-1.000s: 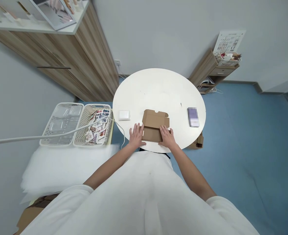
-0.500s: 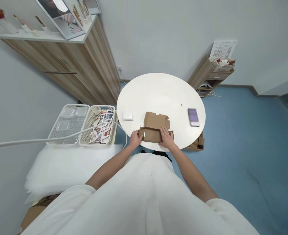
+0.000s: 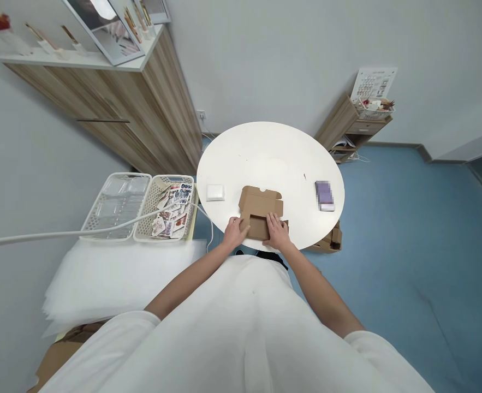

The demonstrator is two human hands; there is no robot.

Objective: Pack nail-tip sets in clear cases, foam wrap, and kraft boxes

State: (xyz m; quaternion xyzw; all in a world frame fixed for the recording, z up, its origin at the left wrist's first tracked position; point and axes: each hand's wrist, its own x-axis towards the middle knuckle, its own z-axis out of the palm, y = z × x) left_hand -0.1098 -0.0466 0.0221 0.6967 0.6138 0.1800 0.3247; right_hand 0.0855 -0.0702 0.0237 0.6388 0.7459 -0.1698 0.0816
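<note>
A brown cardboard box (image 3: pixel 261 204) lies near the front edge of the white round table (image 3: pixel 265 147), its lid flap laid back away from me. My left hand (image 3: pixel 235 231) grips the left end of the box, fingers bent over the side wall. At the other end, my right hand (image 3: pixel 277 231) is closed on the right side wall, with its fingers reaching over the edge. Between the hands the box's inside shows as a dark hollow. The thumbs are partly hidden.
On the table, a small white packet (image 3: pixel 215 192) lies left and a purple stack (image 3: pixel 325 195) right. Left of the table stand a basket of printed cards (image 3: pixel 171 213) and a basket of clear cases (image 3: pixel 118 204). A white cable (image 3: pixel 101 232) crosses in front of them.
My left hand has moved slightly right and inward, folding the box's left end up. The right hand stays at the right end, and the hollow between the walls now shows.
</note>
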